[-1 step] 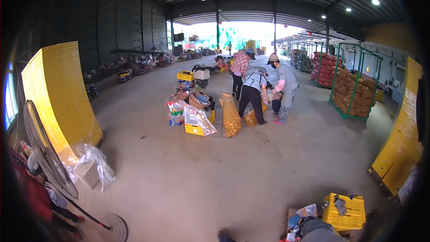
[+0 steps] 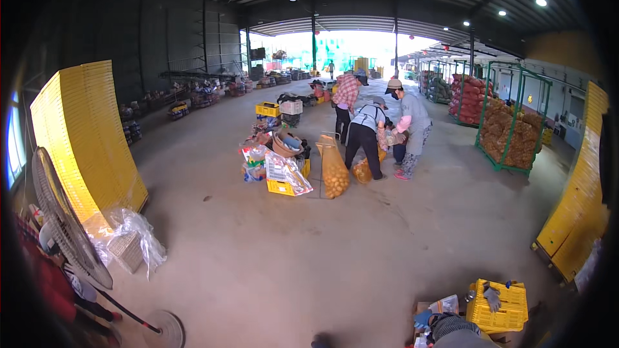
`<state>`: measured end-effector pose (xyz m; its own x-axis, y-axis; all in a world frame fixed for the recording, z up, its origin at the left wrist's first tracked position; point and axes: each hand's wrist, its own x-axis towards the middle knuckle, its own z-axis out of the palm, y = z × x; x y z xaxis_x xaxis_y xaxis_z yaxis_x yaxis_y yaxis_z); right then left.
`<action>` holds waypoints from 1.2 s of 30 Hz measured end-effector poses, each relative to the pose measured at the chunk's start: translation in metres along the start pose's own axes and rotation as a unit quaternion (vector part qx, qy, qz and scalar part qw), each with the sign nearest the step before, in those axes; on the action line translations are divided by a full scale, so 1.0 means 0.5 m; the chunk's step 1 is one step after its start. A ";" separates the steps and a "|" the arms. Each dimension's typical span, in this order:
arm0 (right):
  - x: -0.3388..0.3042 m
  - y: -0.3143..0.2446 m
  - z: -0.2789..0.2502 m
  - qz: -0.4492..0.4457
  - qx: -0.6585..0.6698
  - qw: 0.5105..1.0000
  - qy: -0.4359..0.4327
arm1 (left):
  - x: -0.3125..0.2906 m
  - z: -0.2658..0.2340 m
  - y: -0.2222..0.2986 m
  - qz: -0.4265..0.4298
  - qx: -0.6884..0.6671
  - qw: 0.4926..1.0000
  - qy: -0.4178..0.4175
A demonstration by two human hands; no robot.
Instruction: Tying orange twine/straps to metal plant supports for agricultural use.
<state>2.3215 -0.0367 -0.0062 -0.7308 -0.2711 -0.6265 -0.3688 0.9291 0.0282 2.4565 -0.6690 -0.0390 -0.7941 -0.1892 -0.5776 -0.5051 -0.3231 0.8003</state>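
Observation:
My right hand, in a blue glove, reaches in at the lower right, below a dark patterned cuff and grey sleeve. It is over a cardboard box of small items, next to a clear plastic bag. How its fingers are set, and whether they hold anything, is too small to make out. Just right of it stands a yellow plastic crate, with a grey glove lying on top. My left hand is out of view.
Stacked yellow crates and a floor fan stand left, with a person in red behind the fan. Ahead, several people bend around a net sack of round produce. Green racks of sacks and yellow panels stand right.
The view has shifted very slightly. A dark shoe tip at the lower edge sits a little lower. My right hand stays about where it was.

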 end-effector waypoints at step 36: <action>0.650 -0.333 -0.504 -0.113 0.334 0.931 0.095 | 0.688 -0.117 0.868 0.004 0.078 0.996 -0.041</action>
<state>2.0005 -0.3429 -0.0182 -0.7896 -0.4587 -0.4075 -0.1317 0.7753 -0.6177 1.9841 -0.9282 0.1003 -0.8200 -0.1136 -0.5609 -0.5395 -0.1735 0.8239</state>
